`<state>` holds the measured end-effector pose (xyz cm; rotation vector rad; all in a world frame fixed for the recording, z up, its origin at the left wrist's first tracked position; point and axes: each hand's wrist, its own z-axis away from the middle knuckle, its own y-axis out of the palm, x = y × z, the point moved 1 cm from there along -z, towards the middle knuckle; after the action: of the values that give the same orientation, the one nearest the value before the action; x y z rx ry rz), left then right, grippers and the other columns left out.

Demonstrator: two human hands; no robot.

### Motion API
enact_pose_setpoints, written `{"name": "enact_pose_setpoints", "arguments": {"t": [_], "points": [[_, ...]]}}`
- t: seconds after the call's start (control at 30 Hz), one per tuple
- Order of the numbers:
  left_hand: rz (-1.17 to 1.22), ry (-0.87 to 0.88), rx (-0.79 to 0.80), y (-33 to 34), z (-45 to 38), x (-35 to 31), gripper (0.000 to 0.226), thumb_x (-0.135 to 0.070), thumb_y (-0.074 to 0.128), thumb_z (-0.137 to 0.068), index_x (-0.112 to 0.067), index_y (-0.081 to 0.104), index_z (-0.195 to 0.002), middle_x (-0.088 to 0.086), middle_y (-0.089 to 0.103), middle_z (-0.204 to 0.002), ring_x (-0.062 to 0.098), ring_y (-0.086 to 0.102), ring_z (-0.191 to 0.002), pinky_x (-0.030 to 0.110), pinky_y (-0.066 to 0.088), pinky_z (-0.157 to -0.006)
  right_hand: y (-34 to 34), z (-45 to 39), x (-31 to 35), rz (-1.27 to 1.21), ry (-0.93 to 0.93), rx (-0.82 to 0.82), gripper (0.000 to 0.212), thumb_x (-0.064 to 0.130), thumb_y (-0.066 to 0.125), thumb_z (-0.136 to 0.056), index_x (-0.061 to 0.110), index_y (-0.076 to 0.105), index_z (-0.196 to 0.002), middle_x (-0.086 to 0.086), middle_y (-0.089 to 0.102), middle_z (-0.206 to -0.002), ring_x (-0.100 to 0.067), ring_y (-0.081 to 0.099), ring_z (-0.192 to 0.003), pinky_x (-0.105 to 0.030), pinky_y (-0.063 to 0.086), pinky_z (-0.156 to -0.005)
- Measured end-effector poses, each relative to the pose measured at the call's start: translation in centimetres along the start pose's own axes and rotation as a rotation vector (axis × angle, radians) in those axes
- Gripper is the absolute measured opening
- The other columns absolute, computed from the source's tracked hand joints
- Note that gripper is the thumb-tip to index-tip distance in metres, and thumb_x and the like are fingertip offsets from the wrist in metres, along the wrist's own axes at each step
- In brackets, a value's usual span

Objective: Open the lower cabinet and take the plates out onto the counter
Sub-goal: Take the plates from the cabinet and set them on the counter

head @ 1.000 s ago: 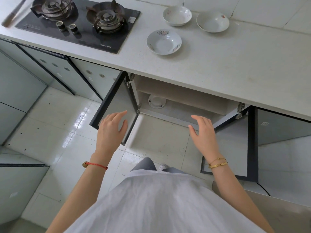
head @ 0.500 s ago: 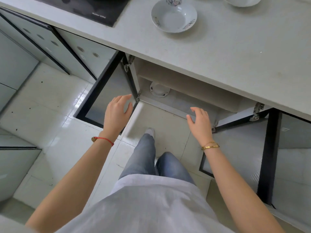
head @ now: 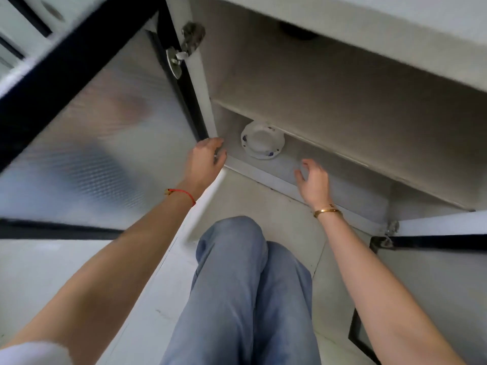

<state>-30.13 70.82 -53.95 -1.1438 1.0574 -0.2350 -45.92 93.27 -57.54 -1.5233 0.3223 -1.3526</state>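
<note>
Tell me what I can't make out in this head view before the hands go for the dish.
- Upturned dish: sits bottom up, so whether more are stacked under it is hidden; its far edge is cut by the shelf.
- Left hand: fingertips curl around the cabinet's bottom front corner, out of sight.
- Countertop: out of frame, top edge.
- Left door: motion-blurred.

Soft daylight, dim cabinet interior [head: 342, 83]; motion blur throughout, wide-angle edge distortion.
</note>
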Motion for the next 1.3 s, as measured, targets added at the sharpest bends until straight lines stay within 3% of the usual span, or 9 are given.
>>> {"name": "enact_pose_setpoints", "arguments": {"t": [0.37,0.43,0.5,0.57,0.7,0.83,1.0,1.17,1.3], "points": [[-0.034,0.08,0.027,20.2,-13.3,12.0,0.031,-0.017,0.055,-0.091,-0.005,0.062,-0.118,0.02,0.065,-0.112,0.036,0.064,-0.099,0.045,0.052,-0.085,19.3,-16.1,-11.0,-0.111,0.001,-0.11,0.041,0.016,0.056,-0.093,-0.003,0.052,-0.129,-0.022,0.057,-0.128,-0.034,0.053,-0.12,-0.039,0.043,-0.102],[-0.045,0.077,0.023,22.7,-15.4,13.3,0.03,-0.017,0.054,-0.09,-0.005,0.063,-0.117,0.021,0.065,-0.107,0.037,0.065,-0.094,0.044,0.052,-0.08,21.4,-18.6,-12.5,-0.097,-0.011,-0.128,0.038,0.015,0.055,-0.093,-0.004,0.054,-0.126,-0.022,0.057,-0.129,-0.035,0.052,-0.121,-0.035,0.041,-0.103],[-0.112,0.07,0.009,24.6,-17.1,14.2,0.029,-0.019,0.054,-0.091,-0.006,0.063,-0.116,0.021,0.063,-0.092,0.038,0.065,-0.084,0.037,0.047,-0.065,23.0,-20.9,-13.7,-0.06,-0.068,-0.148,0.034,0.014,0.054,-0.094,-0.006,0.058,-0.121,-0.023,0.058,-0.126,-0.036,0.053,-0.119,-0.032,0.038,-0.103],[-0.153,0.085,0.05,26.3,-18.6,14.9,0.028,-0.018,0.054,-0.092,-0.004,0.061,-0.114,0.021,0.063,-0.094,0.039,0.064,-0.087,0.035,0.043,-0.063,24.2,-22.7,-14.5,-0.057,-0.08,-0.153,0.03,0.015,0.053,-0.094,-0.007,0.06,-0.113,-0.024,0.062,-0.116,-0.037,0.056,-0.11,-0.035,0.044,-0.097],[-0.113,0.051,0.12,29.4,-20.8,16.4,0.028,-0.017,0.053,-0.092,-0.002,0.058,-0.114,0.022,0.062,-0.112,0.04,0.062,-0.098,0.044,0.05,-0.08,26.0,-24.9,-15.4,-0.032,-0.107,-0.17,0.024,0.017,0.056,-0.093,-0.007,0.059,-0.096,-0.024,0.064,-0.097,-0.035,0.06,-0.091,-0.038,0.049,-0.08],[-0.147,-0.056,0.147,31.4,-22.7,16.8,0.037,-0.024,0.056,-0.093,-0.002,0.056,-0.122,0.023,0.059,-0.12,0.039,0.058,-0.109,0.043,0.048,-0.088,26.9,-26.5,-15.8,-0.047,-0.066,-0.162,0.029,0.021,0.061,-0.09,-0.006,0.059,-0.1,-0.023,0.065,-0.096,-0.035,0.06,-0.091,-0.037,0.048,-0.083],[-0.02,-0.149,0.163,32.6,-24.2,16.8,0.035,-0.024,0.061,-0.089,-0.002,0.059,-0.117,0.02,0.062,-0.118,0.035,0.059,-0.11,0.036,0.049,-0.088,27.2,-27.2,-16.0,-0.068,-0.07,-0.176,0.029,0.02,0.065,-0.087,-0.005,0.06,-0.101,-0.023,0.066,-0.098,-0.037,0.061,-0.092,-0.039,0.049,-0.083],[0.086,-0.197,0.123,32.7,-23.5,17.2,0.024,-0.02,0.07,-0.083,-0.003,0.067,-0.099,0.016,0.071,-0.098,0.03,0.065,-0.096,0.027,0.044,-0.077,27.1,-26.3,-16.0,-0.144,-0.052,-0.187,0.023,0.016,0.068,-0.083,-0.003,0.061,-0.094,-0.021,0.067,-0.091,-0.034,0.062,-0.087,-0.026,0.041,-0.073],[0.154,-0.19,0.122,32.4,-21.1,17.8,0.021,-0.014,0.072,-0.081,-0.002,0.07,-0.099,0.016,0.074,-0.097,0.029,0.068,-0.096,0.036,0.052,-0.086,27.5,-23.9,-16.0,-0.225,-0.049,-0.178,0.02,0.013,0.069,-0.082,-0.001,0.064,-0.096,-0.017,0.07,-0.093,-0.031,0.064,-0.088,-0.031,0.05,-0.077]]}}
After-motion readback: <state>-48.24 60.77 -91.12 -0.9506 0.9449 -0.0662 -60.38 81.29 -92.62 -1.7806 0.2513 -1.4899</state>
